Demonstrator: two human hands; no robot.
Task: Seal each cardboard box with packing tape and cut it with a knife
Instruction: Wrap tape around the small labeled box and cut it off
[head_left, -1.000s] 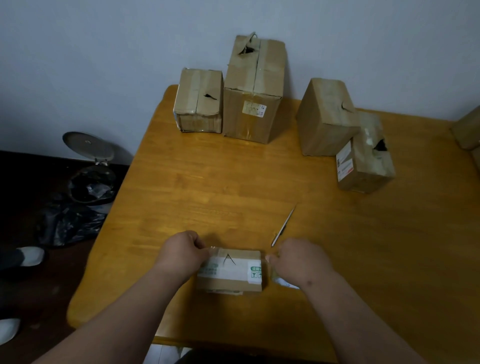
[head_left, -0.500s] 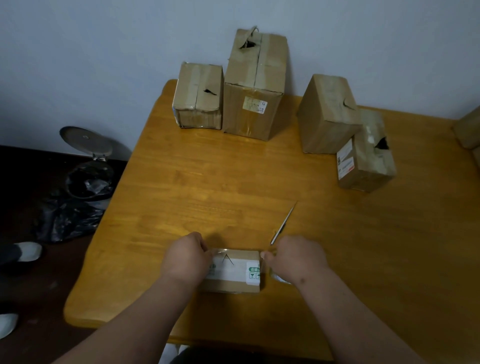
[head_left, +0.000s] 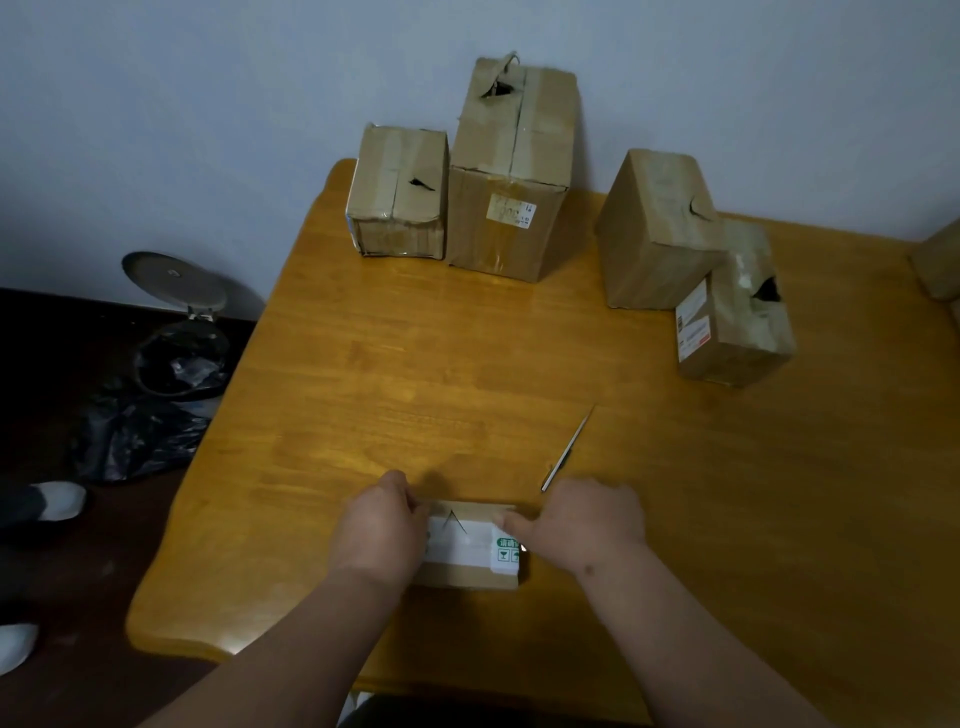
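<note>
A small cardboard box (head_left: 470, 566) with a white label lies near the table's front edge. My left hand (head_left: 382, 525) grips the box's left end with curled fingers. My right hand (head_left: 579, 519) is curled over the box's right end, fingertips on its top. The tape roll it holds is almost fully hidden under the palm. A thin knife (head_left: 569, 448) lies on the table just beyond my right hand, its tip pointing away. Several taped boxes stand at the back: a small one (head_left: 397, 192), a tall one (head_left: 511, 171), a tilted one (head_left: 657, 228) and a labelled one (head_left: 735, 317).
The wooden table (head_left: 467, 364) stands against a pale wall. Another box's corner (head_left: 940, 260) shows at the right edge. On the dark floor to the left stand an open pedal bin (head_left: 179, 332) and a black bag (head_left: 135, 431). White shoes (head_left: 54, 501) are at far left.
My right hand has slid left from beside the box onto its right end. My left hand stays at the left end. The knife has not moved.
</note>
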